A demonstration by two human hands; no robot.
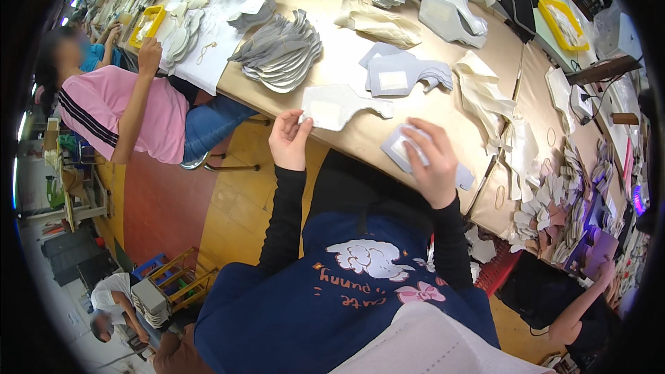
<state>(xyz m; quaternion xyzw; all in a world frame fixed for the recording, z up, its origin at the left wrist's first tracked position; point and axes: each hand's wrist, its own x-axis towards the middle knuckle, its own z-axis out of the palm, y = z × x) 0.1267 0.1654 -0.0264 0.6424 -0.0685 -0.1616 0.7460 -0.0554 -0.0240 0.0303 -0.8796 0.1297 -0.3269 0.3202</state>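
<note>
My left hand [289, 140] pinches the near left corner of a pale grey flat cut piece [350, 109], which has a cream square patch and a narrow curved tail. The piece lies at the table's near edge. To its right, my right hand [434, 159] curls its fingers and thumb over a grey-blue cut piece [393, 145], hiding much of it. A light square on that piece shows partly under the fingers. Just beyond are several overlapping grey-blue pieces [405, 73], the top one with a whitish square patch.
A fanned grey stack [280, 52] lies beyond my left hand, with crumpled cream fabric [377, 19] farther back. Cream strips [481, 93] spread to the right. A yellow tray [564, 23] stands far right. At the left sits a person in a pink shirt [125, 107]; another person's arm [578, 305] is lower right.
</note>
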